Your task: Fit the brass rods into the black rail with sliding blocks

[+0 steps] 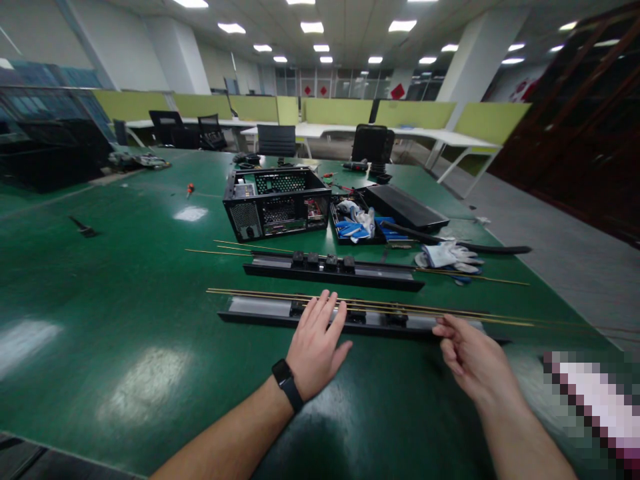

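My left hand [320, 340], a dark watch [286, 381] on its wrist, lies palm down with fingers stretched over the near black channel [270, 321]. Its fingertips touch the thin brass rods [260, 293] lying lengthwise along that channel. At the channel's right end, my right hand [473, 353] is closed in a pinch by the near rim; what is between the fingertips is hidden. Small black blocks [397, 315] sit inside the channel. Behind it stands a second black channel [380, 275] with several black blocks and more thin rods.
An open black computer case [277, 207] stands behind the channels. Right of it are a black tray with blue-white gloves [356, 223], a black panel [405, 205] and another glove pair [450, 255]. An orange-handled tool [191, 189] lies left on the green table [125, 280].
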Demonstrator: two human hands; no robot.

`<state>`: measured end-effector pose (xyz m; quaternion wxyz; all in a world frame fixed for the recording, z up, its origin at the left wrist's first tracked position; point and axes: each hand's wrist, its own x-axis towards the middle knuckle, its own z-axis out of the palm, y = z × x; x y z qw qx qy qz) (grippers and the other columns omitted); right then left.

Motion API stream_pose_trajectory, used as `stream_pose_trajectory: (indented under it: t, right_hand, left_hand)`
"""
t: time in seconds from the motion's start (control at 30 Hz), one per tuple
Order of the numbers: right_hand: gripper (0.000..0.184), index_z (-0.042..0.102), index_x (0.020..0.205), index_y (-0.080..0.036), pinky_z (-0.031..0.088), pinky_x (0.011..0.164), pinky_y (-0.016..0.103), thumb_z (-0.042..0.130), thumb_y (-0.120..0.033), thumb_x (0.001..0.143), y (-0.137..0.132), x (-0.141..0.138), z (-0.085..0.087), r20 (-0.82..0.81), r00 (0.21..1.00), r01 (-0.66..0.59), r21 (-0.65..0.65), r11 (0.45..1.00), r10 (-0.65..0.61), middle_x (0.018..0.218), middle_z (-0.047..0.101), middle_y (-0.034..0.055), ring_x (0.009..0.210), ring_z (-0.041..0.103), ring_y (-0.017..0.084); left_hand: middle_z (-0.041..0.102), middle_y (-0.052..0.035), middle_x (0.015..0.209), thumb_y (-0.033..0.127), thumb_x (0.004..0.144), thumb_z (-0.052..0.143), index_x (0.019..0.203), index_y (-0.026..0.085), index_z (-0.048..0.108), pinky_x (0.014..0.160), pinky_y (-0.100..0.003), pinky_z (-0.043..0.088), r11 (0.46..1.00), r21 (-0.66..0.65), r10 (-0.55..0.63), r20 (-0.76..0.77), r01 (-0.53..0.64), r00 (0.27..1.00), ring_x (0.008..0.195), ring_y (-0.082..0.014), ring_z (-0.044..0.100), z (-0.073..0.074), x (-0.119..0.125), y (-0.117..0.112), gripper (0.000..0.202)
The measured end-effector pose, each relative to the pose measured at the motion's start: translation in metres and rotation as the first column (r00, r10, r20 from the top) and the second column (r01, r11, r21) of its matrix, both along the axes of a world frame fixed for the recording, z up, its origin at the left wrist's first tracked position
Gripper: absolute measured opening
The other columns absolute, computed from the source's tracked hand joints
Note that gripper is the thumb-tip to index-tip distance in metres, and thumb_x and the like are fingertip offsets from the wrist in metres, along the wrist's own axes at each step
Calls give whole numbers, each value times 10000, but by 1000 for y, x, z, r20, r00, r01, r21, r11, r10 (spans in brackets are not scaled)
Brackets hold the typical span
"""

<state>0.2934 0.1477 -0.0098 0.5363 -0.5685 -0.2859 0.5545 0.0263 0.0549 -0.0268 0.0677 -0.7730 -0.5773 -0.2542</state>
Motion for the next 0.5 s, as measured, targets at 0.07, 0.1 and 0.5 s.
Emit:
stream_pose_trajectory:
  t: [0.07, 0.1, 0.5]
  right_hand:
    - [201, 628, 820, -119, 190, 216, 150, 721, -284, 751, 2, 2, 0, 20, 1000, 16, 6, 1000, -16, 641, 645, 44, 295, 370, 50]
    - [202, 629, 824, -121, 192, 217, 151, 721, -284, 748, 2, 2, 0, 24, 1000, 19, 5, 1000, -19, 640, 644, 42, 294, 370, 50]
    - [177, 632, 808, -134, 190, 217, 143, 716, -260, 717, 0, 4, 12, 53, 998, 30, -41, 999, -27, 649, 627, 35, 305, 359, 43]
  left_hand:
    - [327, -177, 1565, 294, 911, 564, 1492, 119, 336, 1191, -538, 255, 1000, -1, -4, -1, 4, 1000, 1495, -309, 185, 0, 0, 0, 649]
    - [330, -176, 1564, 293, 910, 565, 1492, 121, 335, 1189, -542, 258, 1000, 2, -4, 2, 4, 1000, 1495, -310, 187, 0, 0, 0, 650]
    - [315, -179, 1571, 293, 907, 570, 1497, 119, 330, 1194, -540, 251, 1000, -1, 0, 3, 1, 1000, 1501, -306, 161, 0, -1, 0, 660]
